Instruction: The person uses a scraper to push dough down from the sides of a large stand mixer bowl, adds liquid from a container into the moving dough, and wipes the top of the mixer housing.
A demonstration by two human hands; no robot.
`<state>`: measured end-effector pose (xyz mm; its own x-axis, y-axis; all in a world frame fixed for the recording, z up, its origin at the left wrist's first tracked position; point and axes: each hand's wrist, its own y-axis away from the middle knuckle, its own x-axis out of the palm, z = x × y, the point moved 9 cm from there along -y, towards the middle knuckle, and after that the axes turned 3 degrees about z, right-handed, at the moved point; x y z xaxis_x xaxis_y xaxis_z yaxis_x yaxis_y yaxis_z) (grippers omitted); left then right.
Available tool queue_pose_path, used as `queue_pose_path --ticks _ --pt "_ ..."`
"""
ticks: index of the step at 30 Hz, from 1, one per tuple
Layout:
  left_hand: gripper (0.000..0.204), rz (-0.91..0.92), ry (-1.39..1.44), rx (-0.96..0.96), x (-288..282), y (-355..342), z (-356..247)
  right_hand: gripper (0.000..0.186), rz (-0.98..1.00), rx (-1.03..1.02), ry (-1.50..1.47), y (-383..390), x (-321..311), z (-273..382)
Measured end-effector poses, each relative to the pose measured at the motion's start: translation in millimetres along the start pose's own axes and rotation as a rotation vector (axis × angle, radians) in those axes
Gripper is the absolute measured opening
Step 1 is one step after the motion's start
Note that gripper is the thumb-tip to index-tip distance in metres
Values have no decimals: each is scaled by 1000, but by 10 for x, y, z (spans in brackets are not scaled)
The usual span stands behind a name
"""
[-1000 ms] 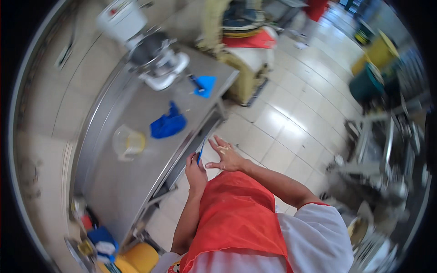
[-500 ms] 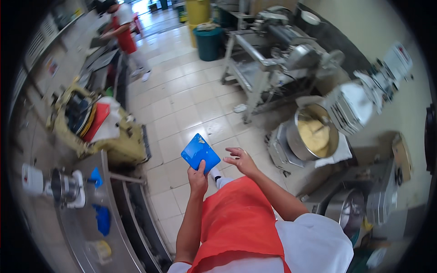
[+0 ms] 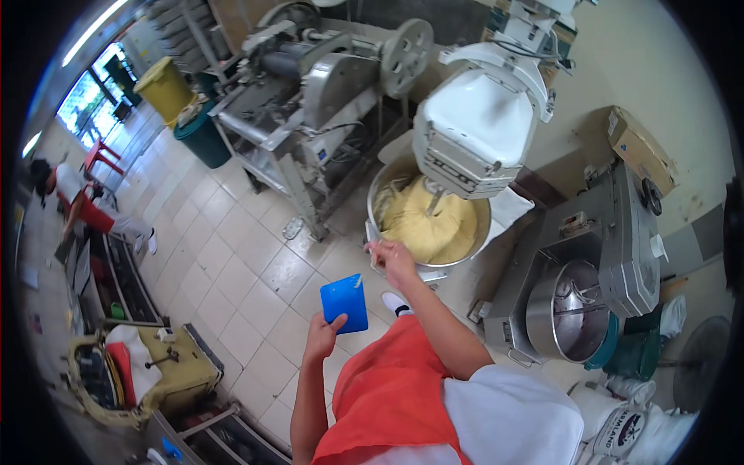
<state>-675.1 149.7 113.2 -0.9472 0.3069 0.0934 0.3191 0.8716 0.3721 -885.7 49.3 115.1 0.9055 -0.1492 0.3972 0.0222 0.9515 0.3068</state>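
My left hand grips a blue flat dough scraper by its lower edge, thumb on its face; a pale smear marks the scraper's top corner. My right hand is at the near left rim of a steel mixer bowl, fingers partly bent and apart, holding nothing I can see. Whether it touches the rim cannot be made out. Yellow dough fills much of the bowl around the mixing tool, under the white head of the stand mixer.
A metal roller machine stands beyond the bowl on the left. To the right is another mixer with a steel bowl. A yellowish machine is at lower left. At far left, a person in a red apron bends over a counter. White sacks lie lower right.
My view has swung right, toward the mixer with the dough. My right hand has reached forward to the bowl's rim. The scraper stays in my left hand, now held more upright.
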Motion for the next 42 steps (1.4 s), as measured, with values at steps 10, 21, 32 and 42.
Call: queue_pose_path --ticks 10,21,32,42 --pt "19 -351 229 -319 282 -663 -37 85 -403 676 1052 -1623 -3235 -1048" --pt "17 -728 342 -475 -290 -378 208 42 -536 699 1303 -1801 -4187 -2271" --pt "17 -514 338 -391 56 -1298 -37 38 197 748 1456 -1417 -2847 -1456" --pt "21 -441 86 -277 233 -1446 38 43 -15 -75 1037 -1691 -1996 -8"
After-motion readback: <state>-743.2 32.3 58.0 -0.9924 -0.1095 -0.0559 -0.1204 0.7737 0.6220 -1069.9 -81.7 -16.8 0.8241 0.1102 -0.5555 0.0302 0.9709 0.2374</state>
